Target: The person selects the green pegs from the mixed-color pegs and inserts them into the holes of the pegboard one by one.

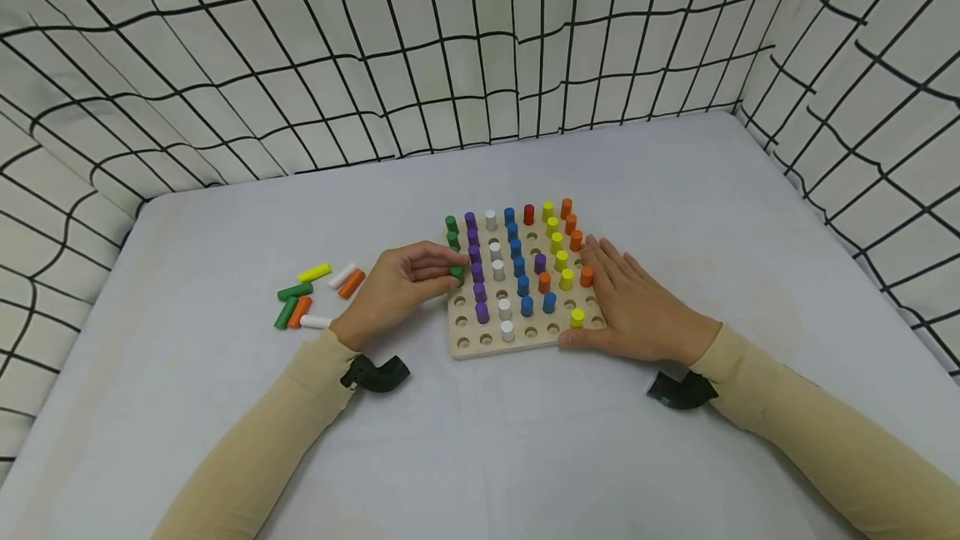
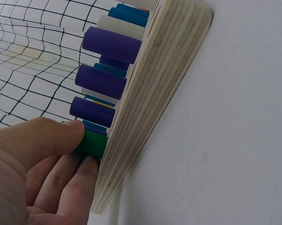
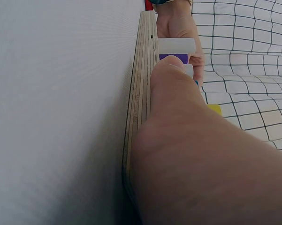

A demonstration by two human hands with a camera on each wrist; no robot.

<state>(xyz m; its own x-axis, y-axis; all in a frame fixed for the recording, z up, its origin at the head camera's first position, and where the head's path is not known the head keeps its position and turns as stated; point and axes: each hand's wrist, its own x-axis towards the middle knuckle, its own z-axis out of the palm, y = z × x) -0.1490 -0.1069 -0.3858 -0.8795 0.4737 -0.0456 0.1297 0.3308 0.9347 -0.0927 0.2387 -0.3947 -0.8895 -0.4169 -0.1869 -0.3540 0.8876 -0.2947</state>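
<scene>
My left hand (image 1: 401,280) pinches a green peg (image 2: 94,143) between thumb and fingers at the left edge of a wooden pegboard (image 1: 474,349). In the left wrist view, the peg's lower end meets the board's face, beside a line of purple pegs (image 2: 101,82). My right hand (image 1: 641,307) lies with straight fingers along the board's right side, its thumb at the near right corner. Upright pegs fill much of the board in columns, among them blue pegs (image 1: 519,266), white pegs (image 1: 498,270) and yellow pegs (image 1: 562,260). Several holes along the near rows are bare.
Left of the board, loose pegs lie on the white tabletop (image 1: 480,440): a yellow peg (image 1: 314,272), green pegs, orange pegs and white pegs. A black wire grid (image 1: 420,48) in front of white cloth walls in the table's back and sides.
</scene>
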